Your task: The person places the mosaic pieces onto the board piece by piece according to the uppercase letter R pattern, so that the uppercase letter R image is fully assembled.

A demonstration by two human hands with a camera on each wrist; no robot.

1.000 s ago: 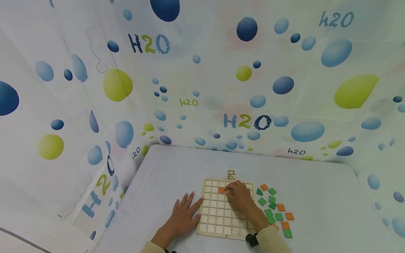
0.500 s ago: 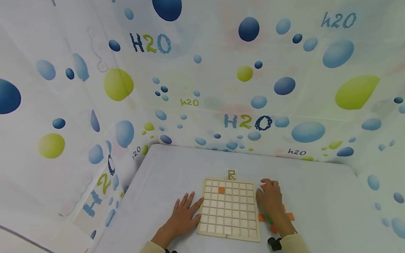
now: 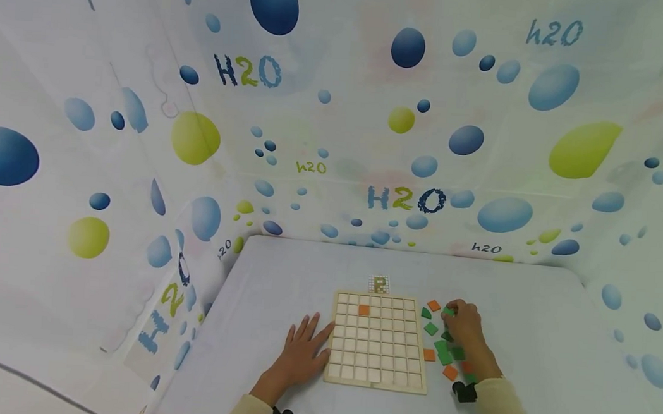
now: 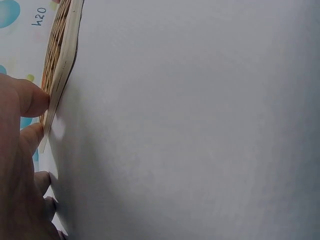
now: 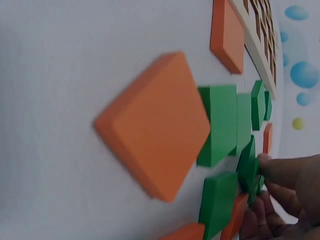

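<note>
A square wooden grid board (image 3: 376,336) lies on the white table with one orange square tile (image 3: 364,310) in a cell of its second row from the back. Flat on the table, my left hand (image 3: 299,356) has its fingers spread, thumb and index finger touching the board's left edge (image 4: 62,65). To the right of the board, my right hand (image 3: 468,326) pinches a green tile (image 3: 448,311) between thumb and fingers at the back of the loose tiles. In the right wrist view the thumb (image 5: 272,170) overlaps green tiles, and the fingers are partly hidden.
Several loose green tiles (image 3: 443,352) and orange tiles (image 3: 429,355) lie scattered right of the board, some under my right wrist. Behind the board's back edge lies a small printed grid card (image 3: 379,284). A patterned curtain (image 3: 336,137) hangs behind the table.
My right hand has left the orange tile in its cell, moved right off the board, and come to a green tile at the back of the loose ones. My left hand stays put.
</note>
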